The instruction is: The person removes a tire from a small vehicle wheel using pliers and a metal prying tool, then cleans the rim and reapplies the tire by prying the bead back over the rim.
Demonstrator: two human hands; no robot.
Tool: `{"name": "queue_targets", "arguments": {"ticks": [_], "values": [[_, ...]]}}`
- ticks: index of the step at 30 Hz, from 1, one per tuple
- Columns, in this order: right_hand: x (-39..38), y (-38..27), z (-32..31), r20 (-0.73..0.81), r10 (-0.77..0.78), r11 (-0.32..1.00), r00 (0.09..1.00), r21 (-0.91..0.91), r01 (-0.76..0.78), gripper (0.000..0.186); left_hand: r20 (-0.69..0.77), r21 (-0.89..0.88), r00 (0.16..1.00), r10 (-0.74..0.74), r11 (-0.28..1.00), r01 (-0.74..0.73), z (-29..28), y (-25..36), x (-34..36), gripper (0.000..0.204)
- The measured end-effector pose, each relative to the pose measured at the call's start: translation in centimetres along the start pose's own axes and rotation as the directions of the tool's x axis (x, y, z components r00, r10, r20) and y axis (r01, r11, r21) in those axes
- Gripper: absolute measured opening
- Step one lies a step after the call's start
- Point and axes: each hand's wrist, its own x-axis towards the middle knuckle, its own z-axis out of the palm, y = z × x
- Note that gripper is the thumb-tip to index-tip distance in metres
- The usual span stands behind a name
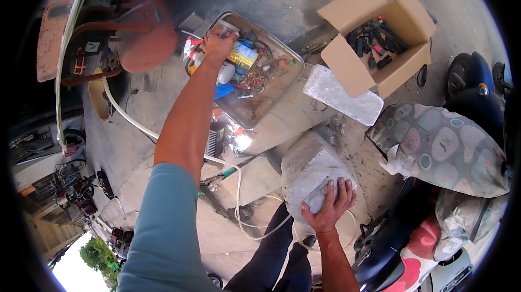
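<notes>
My left hand (218, 44) reaches into the far end of a metal tray (275, 108), fingers curled at a small pale, clear-looking item. What exactly they grip is hard to make out. Beside this hand lie a white spray bottle with a red trigger head (190, 48) and a yellow-labelled can (242, 55). Copper-coloured fittings and wires (256, 79) fill the tray's middle. Nearer to me, my right hand (329, 208) rests with fingers spread on a grey plastic-wrapped bundle (304, 167); the hand covers part of the bundle.
An open cardboard box (347, 67) with black cables stands right of the tray, a white foam slab (342, 95) before it. A pale hose (239, 194) loops around my feet. Motorbikes with a patterned cover (445, 148) stand right; a reddish machine (146, 31) is left.
</notes>
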Motion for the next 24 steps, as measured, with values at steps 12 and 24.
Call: {"name": "queue_targets", "arguments": {"ticks": [12,24], "values": [[0.5,-0.1,0.0,-0.035,0.037,0.997,0.999,0.068,-0.034,0.078,0.000,0.214,1.000,0.008,0.977,-0.007,0.3,-0.2,-0.7,0.098],[0.4,-0.4,0.0,-0.007,0.004,0.999,1.000,0.036,-0.004,0.086,0.044,-0.974,0.999,-0.014,0.221,0.046,-7.5,1.6,-16.5,0.053]]}}
